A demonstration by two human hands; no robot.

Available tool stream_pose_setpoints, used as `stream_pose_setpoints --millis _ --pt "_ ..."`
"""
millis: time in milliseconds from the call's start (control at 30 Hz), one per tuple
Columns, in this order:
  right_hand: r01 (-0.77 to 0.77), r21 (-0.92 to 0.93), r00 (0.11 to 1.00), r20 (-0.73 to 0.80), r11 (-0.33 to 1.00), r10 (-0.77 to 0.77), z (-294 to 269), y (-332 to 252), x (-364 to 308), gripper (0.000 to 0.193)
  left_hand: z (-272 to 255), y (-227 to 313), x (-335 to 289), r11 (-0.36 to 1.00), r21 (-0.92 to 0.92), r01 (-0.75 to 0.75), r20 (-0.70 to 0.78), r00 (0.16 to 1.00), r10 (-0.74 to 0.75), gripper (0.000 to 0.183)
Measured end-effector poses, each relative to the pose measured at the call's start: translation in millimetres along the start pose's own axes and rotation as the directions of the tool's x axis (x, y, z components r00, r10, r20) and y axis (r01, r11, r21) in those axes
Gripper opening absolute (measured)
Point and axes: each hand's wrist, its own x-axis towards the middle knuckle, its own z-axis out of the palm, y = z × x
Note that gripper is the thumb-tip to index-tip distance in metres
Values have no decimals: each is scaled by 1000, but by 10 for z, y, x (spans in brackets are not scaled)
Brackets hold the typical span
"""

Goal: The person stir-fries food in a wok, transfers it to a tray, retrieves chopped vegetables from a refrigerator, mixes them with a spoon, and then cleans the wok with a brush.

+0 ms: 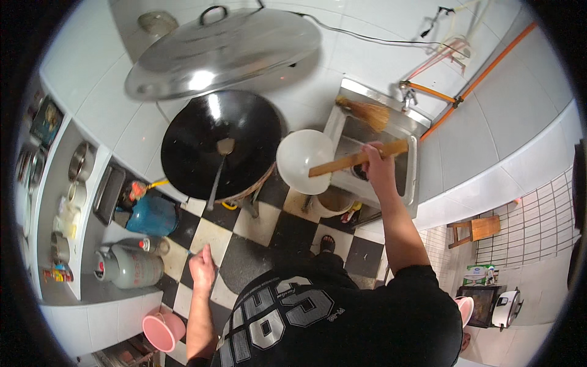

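My right hand (pixel 374 164) is wrapped round the wooden handle of a big ladle with a white bowl (pixel 299 160). The ladle is held over the sink's left side, its bowl beside the black wok (pixel 189 131). Inside the wok rests a metal spatula (pixel 219 170), its handle reaching over the near rim. Low on the left, away from both, hangs my left hand (pixel 202 268), fingers curled in with nothing seen in them. A metal sink (pixel 413 177) lies under my right hand, and a straw brush (pixel 365 114) is at its back edge.
A large metal lid (pixel 226 52) leans against the wall behind the wok. Left stand a grey gas cylinder (pixel 131 267), a blue container (pixel 153 215) and a shelf (pixel 92 220) of pots. A pink bucket (pixel 163 331) and a wooden stool (pixel 483 229) are on the floor.
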Motion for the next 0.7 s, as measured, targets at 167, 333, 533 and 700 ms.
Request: stream_pose_setpoints --millis 167,333,533,700 --pt "-183 192 958 -185 964 219 -1346 772 569 22 1084 2239 329 820 -69 -568 64 818 572 52" --pt "-263 26 952 -158 964 264 -2123 1188 724 31 2117 3990 633 388 106 -916 185 401 897 51" --pt "-54 -372 998 -42 927 41 -2593 1739 802 35 3075 5368 946 -44 234 -971 302 30 953 59" --pt "-41 -447 989 -145 894 -27 -2647 2053 799 28 3595 5892 1218 -271 79 -959 444 -210 871 57"
